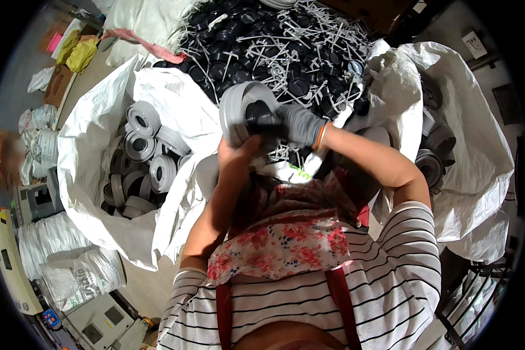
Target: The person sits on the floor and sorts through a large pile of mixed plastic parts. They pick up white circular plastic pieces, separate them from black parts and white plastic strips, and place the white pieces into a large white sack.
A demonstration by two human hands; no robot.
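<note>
My bare left hand (239, 150) grips a stack of grey ribbed plastic rings (230, 111) from below, tilted with its opening to the right. My right hand (300, 124), in a grey and black glove with an orange band at the wrist, reaches to that opening. Motion smears its fingers against the dark middle, so whether they hold a part cannot be told. Just beyond both hands lies a large heap of black round plastic caps (297, 87) mixed with thin light-grey plastic sprues (280, 49).
At my left stands an open white woven sack (90, 134) with several grey rings (139, 144). Another white sack (466, 192) on the right holds darker round parts (430, 166). Machine housings (96, 321) and plastic bags (79, 280) sit at the lower left.
</note>
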